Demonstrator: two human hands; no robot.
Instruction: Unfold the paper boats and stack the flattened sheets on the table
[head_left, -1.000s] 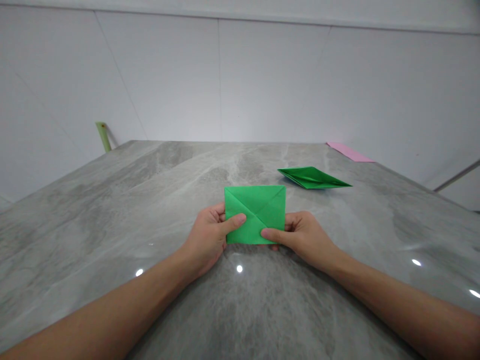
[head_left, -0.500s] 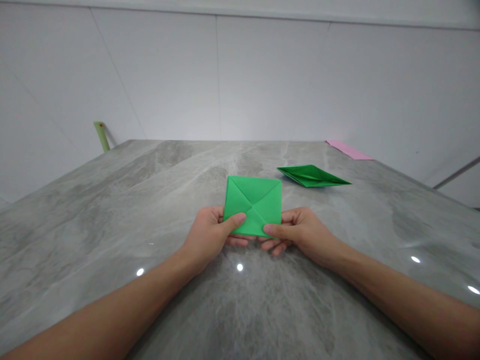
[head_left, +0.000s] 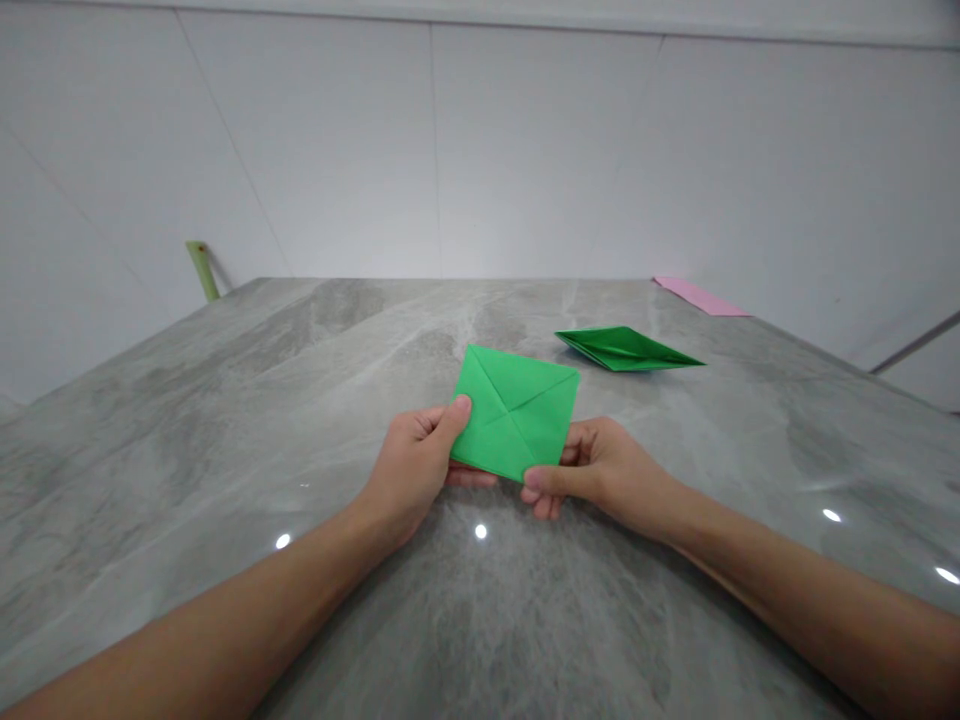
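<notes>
A square of folded green paper [head_left: 517, 405], marked by creases that cross near its middle, is held tilted between both hands above the table. My left hand [head_left: 420, 465] pinches its left edge, thumb on top and fingers underneath. At the lower right corner, my right hand [head_left: 600, 475] grips the paper between thumb and curled fingers. Beyond the hands, to the right, lies a darker green folded paper piece [head_left: 630, 349], long and pointed at both ends.
The grey marbled table [head_left: 300, 380] reaches back to a white panelled wall [head_left: 525, 150]. A pink paper sheet [head_left: 701, 297] lies at the far right corner. Past the left edge stands a light green stick-like object [head_left: 202, 270].
The green paper square has turned clockwise in my hands. My left thumb has moved up along the left edge. The pointed green piece has stayed in place.
</notes>
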